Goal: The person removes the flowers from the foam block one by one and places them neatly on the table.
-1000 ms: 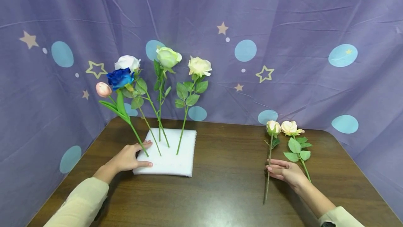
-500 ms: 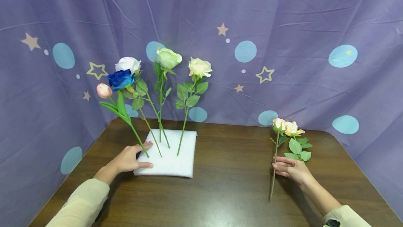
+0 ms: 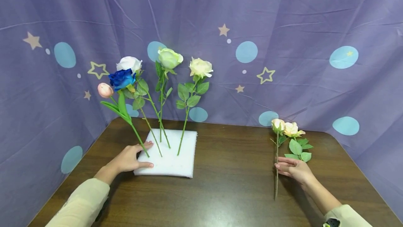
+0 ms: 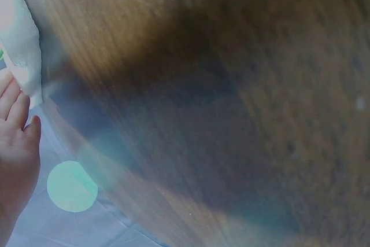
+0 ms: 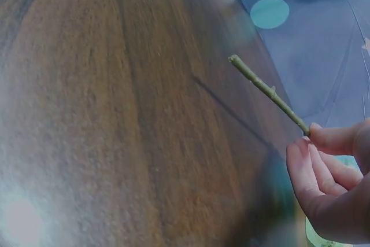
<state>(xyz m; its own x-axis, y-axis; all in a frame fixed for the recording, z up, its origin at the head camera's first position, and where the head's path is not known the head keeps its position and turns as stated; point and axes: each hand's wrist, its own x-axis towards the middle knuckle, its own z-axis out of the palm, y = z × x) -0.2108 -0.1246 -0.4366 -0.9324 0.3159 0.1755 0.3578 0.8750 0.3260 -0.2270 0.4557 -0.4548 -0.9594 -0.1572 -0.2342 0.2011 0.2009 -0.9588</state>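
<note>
My right hand (image 3: 294,169) pinches a pale cream rose (image 3: 278,125) by its brown stem between thumb and fingertips. In the right wrist view, the bare lower end of the stem (image 5: 269,91) points away, apart from its shadow on the table. Just behind lies another pale peach rose (image 3: 292,129) with green leaves. My left hand (image 3: 129,157) rests on the left side of a white foam block (image 3: 179,167), thumb and fingers spread apart. Standing in the foam are a pink tulip (image 3: 105,90), a blue rose (image 3: 122,79), a white rose (image 3: 129,64), a green rose (image 3: 170,58) and a cream rose (image 3: 200,67).
The brown wooden table (image 3: 233,171) runs back to a purple curtain (image 3: 201,10) printed with stars and blue ovals. Between the foam block and the right hand lies a wide stretch of tabletop.
My right hand has shifted a little to the right with the rose, whose head now overlaps the lying peach rose. The left hand stays in place on the foam.
</note>
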